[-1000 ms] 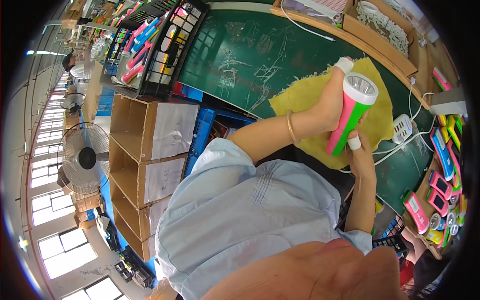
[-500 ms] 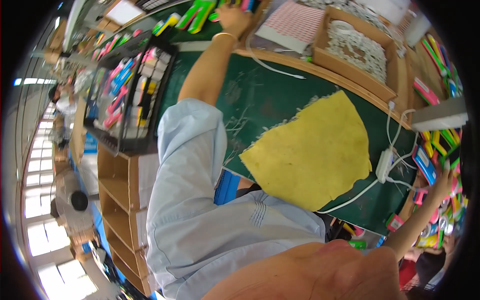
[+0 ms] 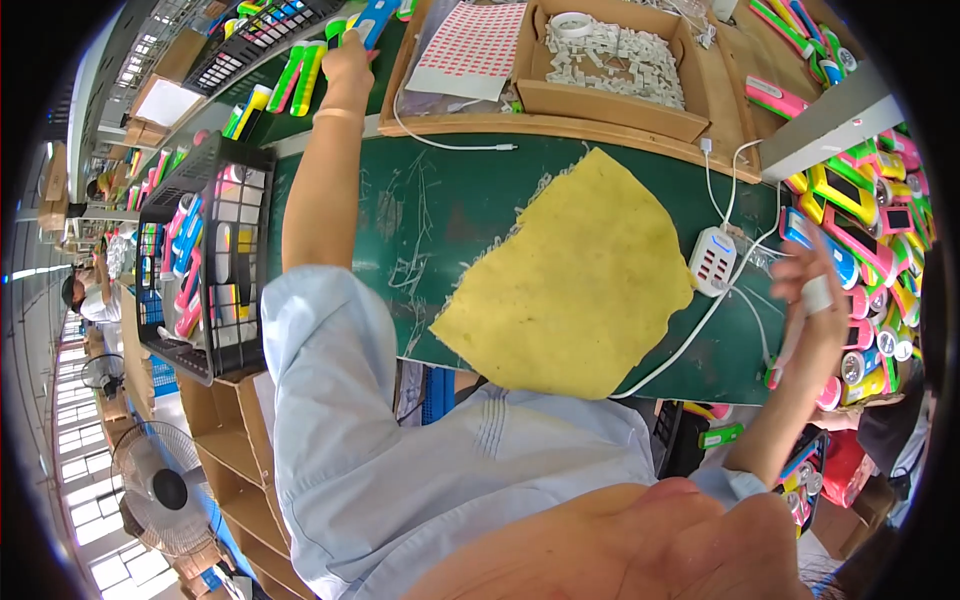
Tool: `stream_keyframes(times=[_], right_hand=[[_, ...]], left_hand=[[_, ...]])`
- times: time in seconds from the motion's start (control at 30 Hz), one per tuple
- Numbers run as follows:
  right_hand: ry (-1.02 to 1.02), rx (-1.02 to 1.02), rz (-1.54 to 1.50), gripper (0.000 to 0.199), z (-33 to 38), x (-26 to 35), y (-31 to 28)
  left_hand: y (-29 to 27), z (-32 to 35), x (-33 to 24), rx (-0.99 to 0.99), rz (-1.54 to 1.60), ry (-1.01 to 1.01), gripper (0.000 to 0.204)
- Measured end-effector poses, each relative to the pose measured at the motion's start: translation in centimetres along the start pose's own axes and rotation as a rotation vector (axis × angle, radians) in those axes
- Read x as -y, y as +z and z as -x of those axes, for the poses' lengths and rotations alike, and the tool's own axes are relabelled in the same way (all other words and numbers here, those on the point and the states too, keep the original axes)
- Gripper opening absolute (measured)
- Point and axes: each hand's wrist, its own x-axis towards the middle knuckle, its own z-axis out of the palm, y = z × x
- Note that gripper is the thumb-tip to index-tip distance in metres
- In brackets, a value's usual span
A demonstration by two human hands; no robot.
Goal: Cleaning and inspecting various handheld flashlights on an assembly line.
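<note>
While the left hand (image 3: pixel 350 60) closes on a flashlight (image 3: pixel 372 20) far beyond the bare yellow cloth (image 3: pixel 570 280), the right hand (image 3: pixel 815 295), fingers spread and holding nothing, reaches the flashlights (image 3: pixel 860 215) beside it, so no piece yet lies on it.

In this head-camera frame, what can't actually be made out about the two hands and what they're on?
- Left hand: seen from its back at the flashlights up top; the fingers and any grip are hidden.
- Right hand: motion-blurred over the bright flashlight pile; whether it holds one is unclear.
- Pile at right: cut off by the fisheye rim.
- Power strip cable ends: too small to follow.
</note>
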Motion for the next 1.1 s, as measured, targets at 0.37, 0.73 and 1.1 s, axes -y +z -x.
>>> stream_keyframes(times=[0.37,0.73,1.1], right_hand=[[-0.630,0.125,0.238,0.053,9.6,-5.0,12.2],[-0.243,0.315,0.109,0.031,10.7,-8.7,11.2],[-0.045,0.245,0.029,0.016,10.8,-10.2,9.7]], left_hand=[[-9.0,39.1,-0.4,1.402,0.086,0.016,0.035],[-5.1,38.5,1.5,0.665,0.599,-0.454,0.023],[-3.1,37.4,-1.2,0.931,0.618,-0.714,0.033]])
